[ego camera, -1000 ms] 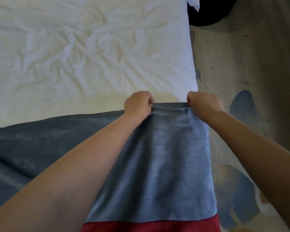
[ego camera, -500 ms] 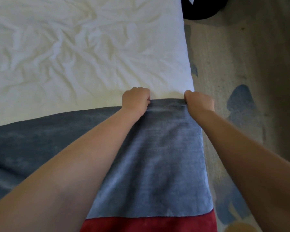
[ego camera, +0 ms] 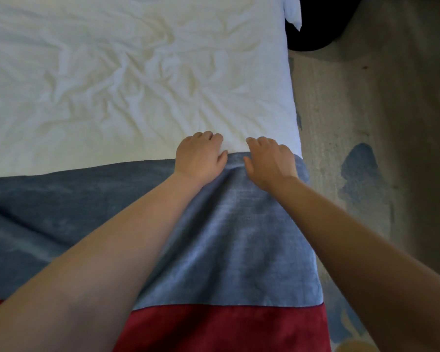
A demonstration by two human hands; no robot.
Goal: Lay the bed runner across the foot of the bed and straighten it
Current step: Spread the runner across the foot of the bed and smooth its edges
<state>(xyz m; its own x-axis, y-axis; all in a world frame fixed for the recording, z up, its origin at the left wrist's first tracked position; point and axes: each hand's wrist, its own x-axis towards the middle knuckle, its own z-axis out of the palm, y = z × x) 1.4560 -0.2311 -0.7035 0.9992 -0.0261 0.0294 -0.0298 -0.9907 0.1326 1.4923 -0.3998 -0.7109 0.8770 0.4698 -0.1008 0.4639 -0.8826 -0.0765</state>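
Observation:
The bed runner [ego camera: 226, 245] is a blue-grey cloth with a dark red band along its near side. It lies across the white, wrinkled sheet of the bed [ego camera: 127, 80], reaching the bed's right edge. My left hand [ego camera: 200, 156] and my right hand [ego camera: 269, 160] rest palm-down on the runner's far edge near its right end, fingers loosened and reaching onto the sheet. A small fold of cloth rises between the two hands. Neither hand pinches the fabric.
Right of the bed is a beige carpet [ego camera: 341, 102] with blue patches. A black round object [ego camera: 315, 24] stands on the floor at the top right, with a white pillow corner [ego camera: 294, 13] hanging over it.
Both hands were fists gripping the runner's far edge; now they have let go and lie flat on it, closer together. The right hand has moved left from the corner.

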